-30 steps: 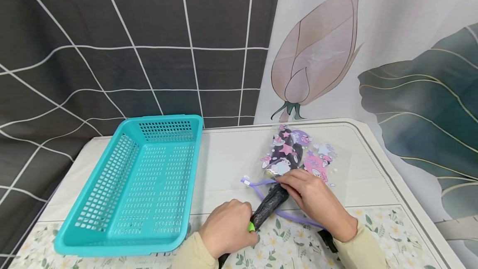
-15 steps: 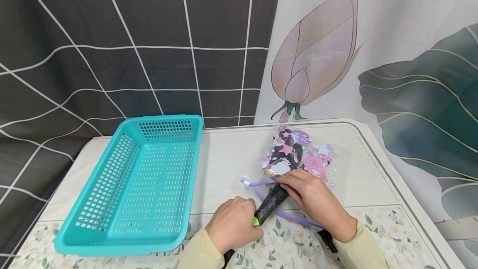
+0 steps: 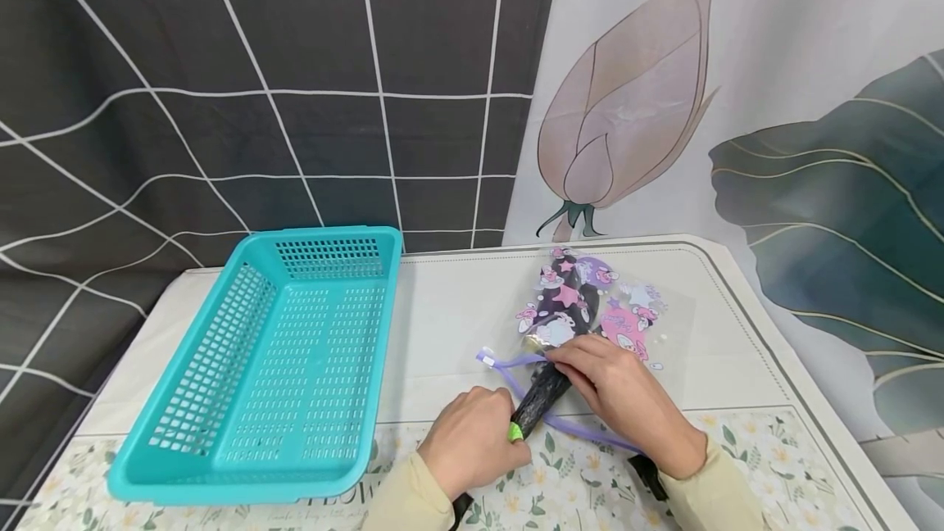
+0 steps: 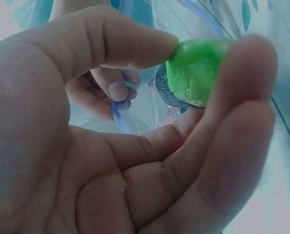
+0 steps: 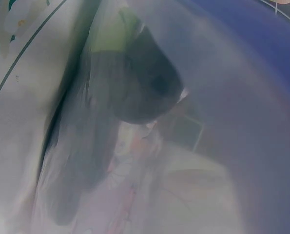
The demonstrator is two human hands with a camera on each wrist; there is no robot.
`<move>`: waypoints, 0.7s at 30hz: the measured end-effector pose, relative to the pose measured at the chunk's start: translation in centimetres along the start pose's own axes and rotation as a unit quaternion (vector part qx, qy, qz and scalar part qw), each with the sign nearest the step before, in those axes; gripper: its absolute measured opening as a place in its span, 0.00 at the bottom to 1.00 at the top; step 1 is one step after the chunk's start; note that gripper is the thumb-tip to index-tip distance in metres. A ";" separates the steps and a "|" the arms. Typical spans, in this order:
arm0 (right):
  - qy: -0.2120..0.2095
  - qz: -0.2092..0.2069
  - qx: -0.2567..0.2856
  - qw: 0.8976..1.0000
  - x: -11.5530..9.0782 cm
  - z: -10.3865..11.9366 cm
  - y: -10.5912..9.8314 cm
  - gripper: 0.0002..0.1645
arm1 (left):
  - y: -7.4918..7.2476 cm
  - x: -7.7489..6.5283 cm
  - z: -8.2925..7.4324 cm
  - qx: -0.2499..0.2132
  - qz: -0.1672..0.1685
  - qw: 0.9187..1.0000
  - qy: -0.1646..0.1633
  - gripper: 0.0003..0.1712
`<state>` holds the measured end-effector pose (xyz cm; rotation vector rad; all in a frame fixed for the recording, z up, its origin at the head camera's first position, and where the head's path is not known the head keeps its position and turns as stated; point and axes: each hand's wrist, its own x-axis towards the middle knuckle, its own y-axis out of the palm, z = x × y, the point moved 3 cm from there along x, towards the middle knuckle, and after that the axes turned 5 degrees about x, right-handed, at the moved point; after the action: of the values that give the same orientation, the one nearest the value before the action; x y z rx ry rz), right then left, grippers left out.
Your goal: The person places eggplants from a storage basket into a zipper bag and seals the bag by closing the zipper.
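Observation:
My left hand (image 3: 472, 439) pinches the bright green end (image 4: 196, 68) of a long, dark, wrinkled eggplant-like thing (image 3: 542, 400) between thumb and fingers. Its far end lies inside the mouth of a clear zip bag (image 3: 674, 334) printed with pink and purple cartoons. Fingers of my right hand (image 3: 623, 396) pinch the bag's purple zip edge (image 3: 578, 430), beside the dark thing. More dark contents (image 3: 564, 297) show through the print. Through hazy plastic, the right wrist view shows a dark rounded shape (image 5: 145, 92) with a pale green part.
A turquoise perforated basket (image 3: 372, 400) stands to the left on the table. The table cover (image 3: 450, 326) is white at the back and floral at the front. Dark checked cloth (image 3: 442, 138) and a white printed curtain (image 3: 649, 113) hang behind.
My left hand has moved slightly up and right, pushing the dark thing farther into the bag. Less of it shows outside. My right hand has stayed in place.

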<state>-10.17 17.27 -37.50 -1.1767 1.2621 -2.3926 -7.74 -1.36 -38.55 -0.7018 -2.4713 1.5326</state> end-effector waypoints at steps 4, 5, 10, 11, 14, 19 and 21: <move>-0.001 0.001 0.000 1.000 0.0 -0.1 0.1 0.16 | 0.2 0.2 0.0 -0.008 -0.005 1.000 -0.002 0.16; -0.001 0.001 0.001 1.000 0.0 -0.1 0.1 0.16 | 0.3 0.2 0.0 -0.011 -0.006 1.000 -0.003 0.16; -0.001 0.000 0.003 1.000 0.0 -0.1 0.0 0.16 | 0.4 0.4 0.0 -0.016 -0.007 1.000 -0.009 0.16; -0.001 0.000 0.004 1.000 0.0 -0.1 0.0 0.16 | 0.4 0.4 0.0 -0.015 -0.008 1.000 -0.009 0.16; 0.001 0.001 0.003 1.000 0.0 -0.1 0.0 0.16 | 0.5 0.5 0.0 -0.014 -0.012 1.000 -0.011 0.16; 0.000 0.003 0.002 1.000 0.0 -0.1 0.0 0.16 | 0.6 0.8 0.0 -0.019 -0.027 0.999 -0.009 0.14; 0.000 0.003 0.002 1.000 0.0 0.0 0.0 0.16 | 0.7 0.8 0.0 -0.022 -0.035 0.999 -0.007 0.12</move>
<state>-10.22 17.27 -37.53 -1.1699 1.2587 -2.3906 -8.25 -0.72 -39.21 -0.6061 -2.5184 1.4683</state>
